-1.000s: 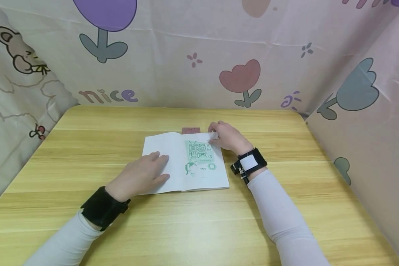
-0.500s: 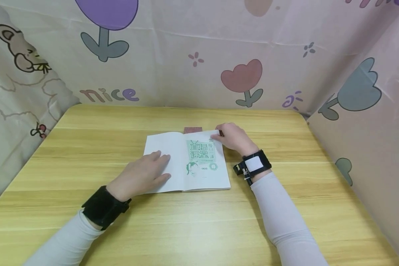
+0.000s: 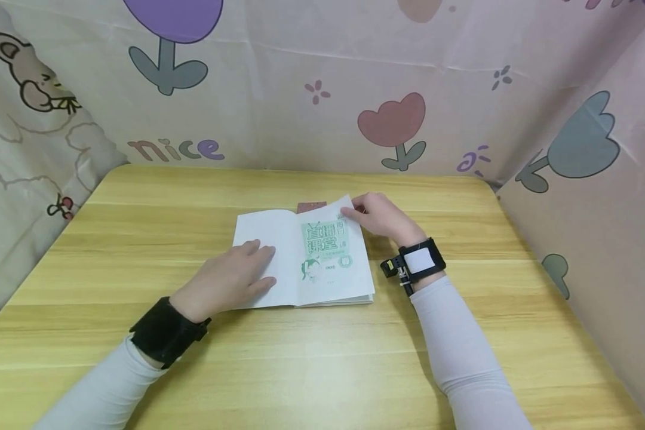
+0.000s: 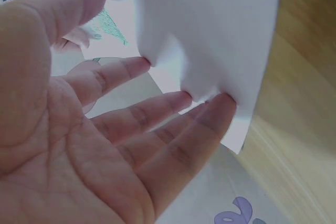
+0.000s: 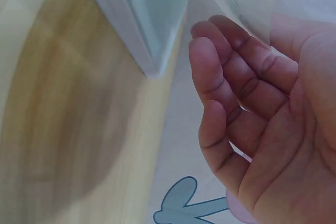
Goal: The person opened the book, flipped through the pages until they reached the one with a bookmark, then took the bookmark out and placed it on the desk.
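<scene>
An open book (image 3: 269, 233) lies on the wooden table, its left page blank white and its right page (image 3: 322, 280) printed in green with large characters and a small cartoon figure. My left hand (image 3: 226, 278) rests on the left page with fingers spread; the left wrist view shows its fingertips (image 4: 226, 103) pressed on the white paper. At the far right corner of the printed page, my right hand (image 3: 384, 215) pinches the leaf between thumb and fingers and holds that corner raised. Beneath the lifted leaf, the stack of lower pages (image 5: 142, 40) shows in the right wrist view.
A dark red patterned piece (image 3: 312, 206) sticks out beyond the book's far edge near the spine. The wooden table (image 3: 312, 370) reaches back to a printed fabric curtain (image 3: 279, 119), which also hangs along both sides.
My right hand has taken the right page's far corner and lifted it, moving slightly right. The leaf now stands off the pages below. My left hand stays on the left page.
</scene>
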Available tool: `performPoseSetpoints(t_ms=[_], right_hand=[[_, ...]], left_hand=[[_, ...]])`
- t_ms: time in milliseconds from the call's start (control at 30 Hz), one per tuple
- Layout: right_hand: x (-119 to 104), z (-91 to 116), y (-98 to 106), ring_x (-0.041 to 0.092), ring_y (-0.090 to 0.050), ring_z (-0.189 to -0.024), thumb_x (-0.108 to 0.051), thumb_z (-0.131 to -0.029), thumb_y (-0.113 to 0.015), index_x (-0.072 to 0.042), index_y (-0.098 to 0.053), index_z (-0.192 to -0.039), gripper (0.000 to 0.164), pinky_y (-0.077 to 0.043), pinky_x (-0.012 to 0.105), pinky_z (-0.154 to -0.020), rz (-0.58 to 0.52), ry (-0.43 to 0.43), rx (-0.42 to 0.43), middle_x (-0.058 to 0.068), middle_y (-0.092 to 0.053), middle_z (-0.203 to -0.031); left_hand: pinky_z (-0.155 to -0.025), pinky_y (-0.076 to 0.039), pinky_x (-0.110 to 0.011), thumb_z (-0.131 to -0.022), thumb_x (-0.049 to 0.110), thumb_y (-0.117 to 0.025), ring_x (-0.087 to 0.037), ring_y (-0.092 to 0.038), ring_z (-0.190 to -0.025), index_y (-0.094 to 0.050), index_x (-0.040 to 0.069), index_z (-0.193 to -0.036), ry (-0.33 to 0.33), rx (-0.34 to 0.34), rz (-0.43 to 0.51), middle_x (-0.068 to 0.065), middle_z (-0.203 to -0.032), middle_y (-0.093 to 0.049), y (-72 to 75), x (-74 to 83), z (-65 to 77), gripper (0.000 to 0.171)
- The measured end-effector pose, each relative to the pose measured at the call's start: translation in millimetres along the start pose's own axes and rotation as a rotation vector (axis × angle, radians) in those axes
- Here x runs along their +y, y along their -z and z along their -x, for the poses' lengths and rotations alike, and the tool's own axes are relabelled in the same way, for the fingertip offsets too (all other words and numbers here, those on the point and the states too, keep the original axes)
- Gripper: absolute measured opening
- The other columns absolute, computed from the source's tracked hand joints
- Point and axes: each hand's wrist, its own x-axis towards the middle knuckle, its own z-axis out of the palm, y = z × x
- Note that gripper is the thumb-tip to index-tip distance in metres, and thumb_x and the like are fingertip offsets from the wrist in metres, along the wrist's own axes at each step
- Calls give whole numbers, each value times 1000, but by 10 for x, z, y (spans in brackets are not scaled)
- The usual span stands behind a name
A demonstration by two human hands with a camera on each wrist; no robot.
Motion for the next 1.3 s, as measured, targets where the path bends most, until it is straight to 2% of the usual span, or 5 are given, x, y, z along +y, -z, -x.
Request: performPoseSetpoints(t_ms=[167,333,600,800,1300], right_hand=[[-60,33,100,20,-52,-68,-39,-99,-52,-13,-67,-100,30,-37,30,-57,-25,37,0,3,-62,-81],[-89,58,169,27,-59,-77,-41,-100,-49,-12,-67,-103,34,-42,31,-64,-96,49,-44,2,-65,-83],[-173,86,202,13,-64,-75,-38,-104,-41,-10,-68,-109,39,-47,32,-76,-123,116,-61,-2,-68,-82],[-290,106,208,18,-64,-75,-34,-105,-39,-8,-67,-102,38,-48,31,-75,-121,184,-57,4,-67,-79],[-458,124,104,18,-64,-77,-25,-105,-43,-8,-67,-107,30,-50,32,-76,-166,269,-101,10,-68,-85]], left_hand=[[-87,-48,-47,-87,43,-67,-30,-53,-106,-56,3,-132,-45,54,-22,-19,-126,-54,16,-30,-12,61],[-79,-50,-35,-85,40,-71,-23,-51,-87,-62,2,-117,-107,111,-11,-13,-108,-56,41,-48,-20,51],[-65,-44,-26,-83,36,-74,-17,-47,-76,-64,7,-105,-183,163,73,-4,-93,-52,47,-106,-43,38],[-65,-45,-27,-89,31,-69,-15,-48,-73,-62,16,-91,-190,195,171,0,-88,-55,34,-173,-83,17],[-72,-49,-31,-99,24,-55,-13,-54,-77,-66,10,-101,-142,152,347,1,-88,-63,85,-237,-102,19]])
